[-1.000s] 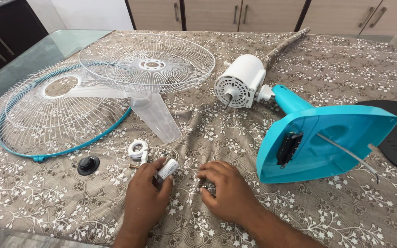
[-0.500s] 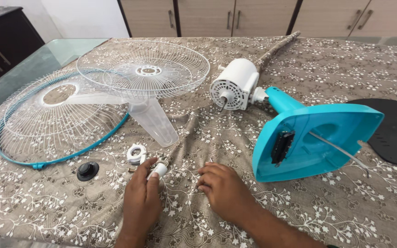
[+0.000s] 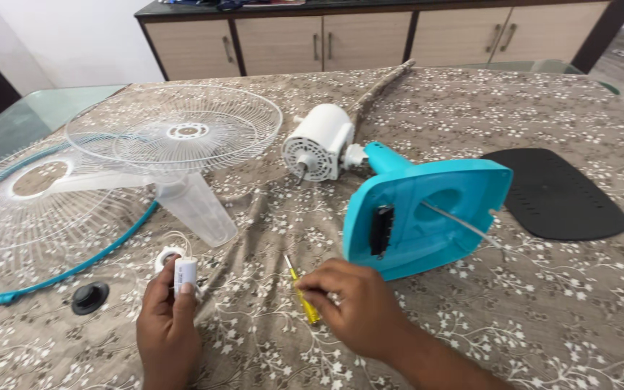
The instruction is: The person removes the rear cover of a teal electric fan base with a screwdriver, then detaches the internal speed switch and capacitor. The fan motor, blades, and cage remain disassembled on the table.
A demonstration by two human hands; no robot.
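On floral cloth | left hand pinches white cylinder | right hand grips yellow screwdriver

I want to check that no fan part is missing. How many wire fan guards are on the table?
2. One guard with a blue rim lies flat at the far left; the white guard rests partly over it, nearer the motor.

Motor behind base (grilles left)
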